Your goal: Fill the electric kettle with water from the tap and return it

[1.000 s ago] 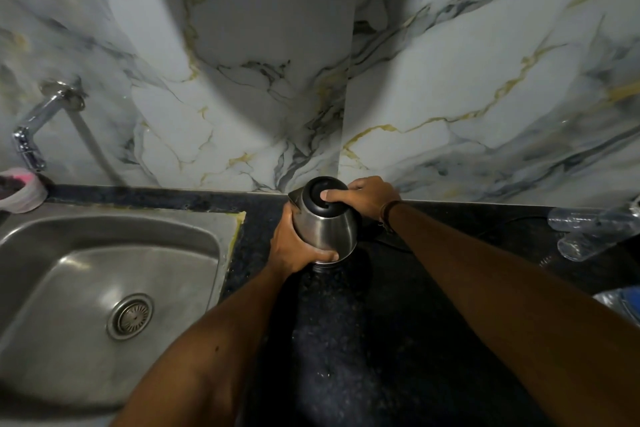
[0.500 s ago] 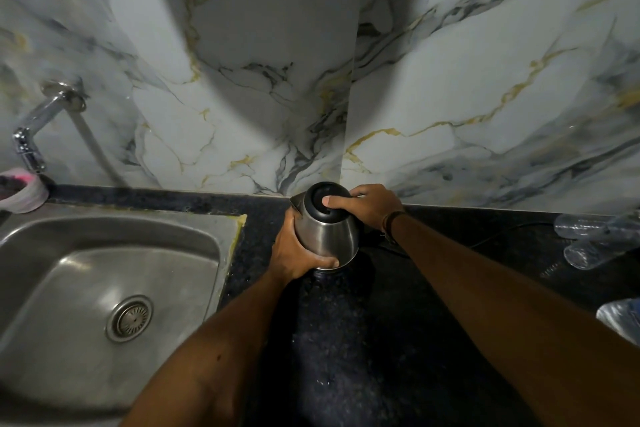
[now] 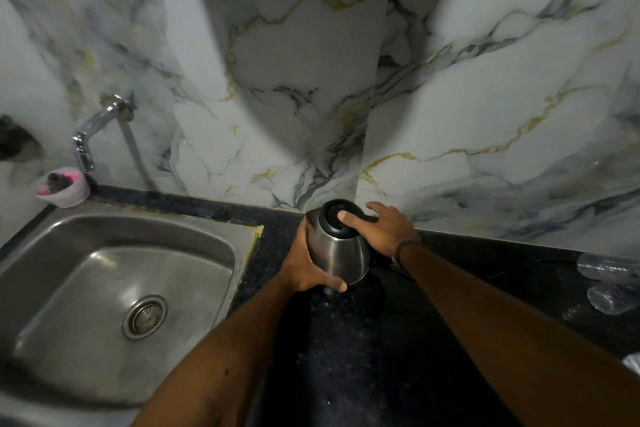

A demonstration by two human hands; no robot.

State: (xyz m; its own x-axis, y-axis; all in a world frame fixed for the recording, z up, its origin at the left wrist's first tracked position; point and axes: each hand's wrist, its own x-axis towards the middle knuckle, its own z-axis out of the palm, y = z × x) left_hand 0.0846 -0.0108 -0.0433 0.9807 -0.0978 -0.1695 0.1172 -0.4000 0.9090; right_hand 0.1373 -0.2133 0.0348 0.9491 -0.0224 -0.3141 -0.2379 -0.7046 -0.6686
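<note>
Brushed-steel kettle (image 3: 337, 258); glossy marble wall (image 3: 485, 97)

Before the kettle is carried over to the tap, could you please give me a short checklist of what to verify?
1. Left hand grips the kettle body: ok.
2. Right hand on the handle side, thumb on the lid: ok.
3. Lid open for filling: not ok, it looks shut.
4. Sink free under the tap: ok.
5. Tap running: not ok, no stream visible.
6. Kettle clear of its base: cannot tell.
</note>
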